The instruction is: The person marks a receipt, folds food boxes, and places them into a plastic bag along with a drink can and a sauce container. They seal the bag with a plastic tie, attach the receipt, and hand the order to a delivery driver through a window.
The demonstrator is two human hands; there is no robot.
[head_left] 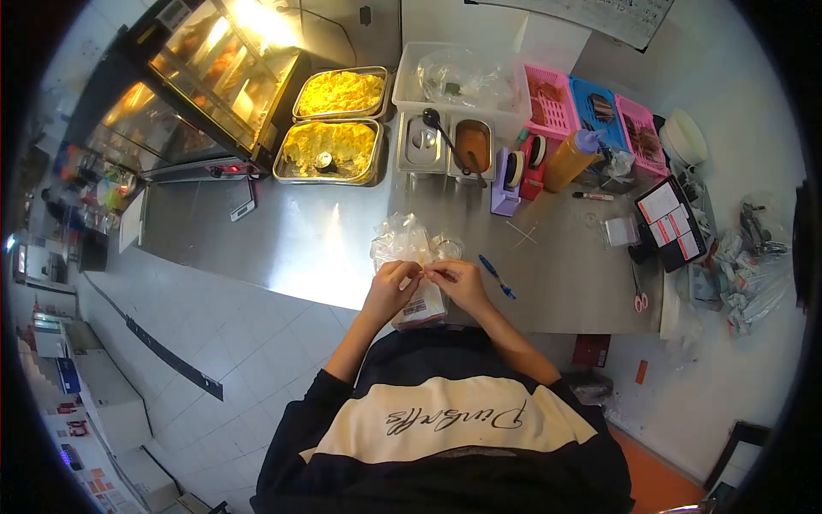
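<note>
Closest to the camera was your dark top with the pale band (445, 424) across it, and from it both your arms reached forward to the edge of the steel counter (342, 236). Your elbows were bent and pointed out, so your forearms came together like a V. Your left hand (390, 287) and your right hand (458, 281) met in the middle, almost touching each other. Your fingers were curled in, and the tips of both hands were pinching the top of a clear plastic bag (409, 257). The bag stood at the near edge of the counter, right in front of you, and its crinkly top stuck up just past your fingers. The lower part of the bag, with a white label, sat under your hands. I could not tell what was inside it. A blue pen (497, 276) lay just beside your right hand on the counter. Farther back were two metal trays of yellow food (336, 120), one behind the other. Next to them sat a small pan of brown sauce (473, 146) with a dark ladle (445, 135) leaning close by. An orange squeeze bottle (572, 159) stood near pink and blue baskets (591, 107). On your left was a lit glass warmer (210, 77) with food inside.
</note>
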